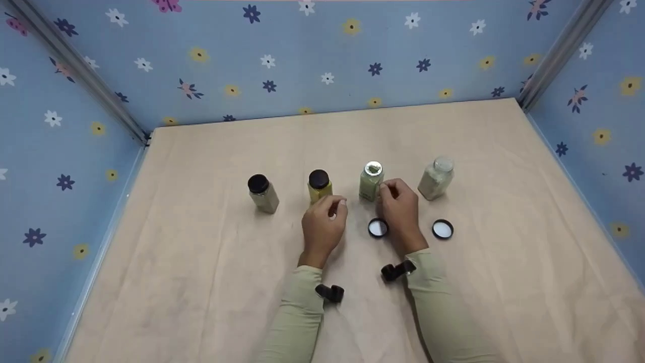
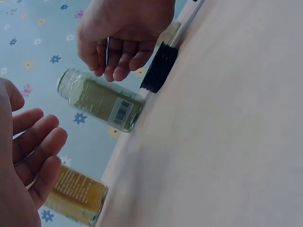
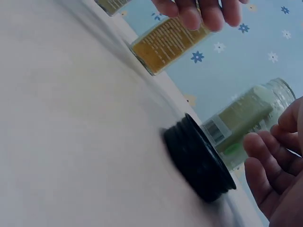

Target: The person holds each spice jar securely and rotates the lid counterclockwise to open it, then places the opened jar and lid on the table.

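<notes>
Four-sided glass spice jars stand in a row. My left hand (image 1: pixel 325 229) hovers in front of the yellow spice jar (image 1: pixel 320 186), which wears a black lid; its fingers are loosely bent and hold nothing. Just right of the uncapped green spice jar (image 1: pixel 371 184) is my right hand (image 1: pixel 401 209), fingers loosely curled and holding nothing. In the right wrist view, that jar's threaded glass neck (image 3: pixel 282 90) shows near these fingers (image 3: pixel 267 151). One black lid (image 1: pixel 378 228) lies with its white inside up beside my right wrist; the left wrist view shows its ridged side (image 2: pixel 161 68).
A grey-green jar (image 1: pixel 264 195) with a black lid stands at the left. At the right is a pale jar (image 1: pixel 436 179) without its black lid; a second loose lid (image 1: pixel 442 229) lies in front of it. Flowered blue walls (image 1: pixel 327 55) border the cloth-covered table (image 1: pixel 201 282).
</notes>
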Demonstrator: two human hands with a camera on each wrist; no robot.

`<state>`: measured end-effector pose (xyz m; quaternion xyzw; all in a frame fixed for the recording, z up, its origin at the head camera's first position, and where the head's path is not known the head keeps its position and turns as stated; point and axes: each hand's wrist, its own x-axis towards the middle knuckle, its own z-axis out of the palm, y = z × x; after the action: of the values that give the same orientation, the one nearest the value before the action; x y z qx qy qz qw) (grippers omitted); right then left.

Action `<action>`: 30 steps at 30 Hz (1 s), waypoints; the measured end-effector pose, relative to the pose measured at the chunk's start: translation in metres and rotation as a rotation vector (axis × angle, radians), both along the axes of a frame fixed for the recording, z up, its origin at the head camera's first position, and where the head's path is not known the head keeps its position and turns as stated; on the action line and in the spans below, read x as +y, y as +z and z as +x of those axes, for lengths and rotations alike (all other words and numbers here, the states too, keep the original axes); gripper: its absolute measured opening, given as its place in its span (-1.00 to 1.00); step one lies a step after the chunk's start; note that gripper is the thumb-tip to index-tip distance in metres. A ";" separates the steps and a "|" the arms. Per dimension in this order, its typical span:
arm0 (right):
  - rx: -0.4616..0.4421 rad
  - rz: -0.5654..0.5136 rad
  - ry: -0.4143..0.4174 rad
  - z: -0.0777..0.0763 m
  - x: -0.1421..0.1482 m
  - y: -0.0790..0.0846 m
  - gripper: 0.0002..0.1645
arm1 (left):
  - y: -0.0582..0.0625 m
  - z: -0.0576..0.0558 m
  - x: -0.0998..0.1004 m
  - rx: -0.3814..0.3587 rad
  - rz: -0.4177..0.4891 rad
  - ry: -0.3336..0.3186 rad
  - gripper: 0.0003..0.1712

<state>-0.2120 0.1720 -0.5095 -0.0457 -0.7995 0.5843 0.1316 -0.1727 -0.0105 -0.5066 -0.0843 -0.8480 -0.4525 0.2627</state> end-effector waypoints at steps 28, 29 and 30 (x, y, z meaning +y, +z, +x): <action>0.108 0.022 0.154 0.011 -0.070 0.009 -0.88 | -0.004 -0.011 -0.032 0.058 0.165 0.206 -0.81; 0.107 0.012 0.147 0.009 -0.072 0.009 -0.88 | -0.005 -0.011 -0.032 0.069 0.172 0.202 -0.81; 0.110 0.006 0.139 0.007 -0.074 0.009 -0.88 | -0.005 -0.012 -0.032 0.080 0.180 0.197 -0.81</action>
<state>-0.2049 0.0977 -0.5010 0.0423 -0.7940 0.5913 0.1345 -0.1845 -0.0424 -0.5113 0.0055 -0.7971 -0.4951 0.3458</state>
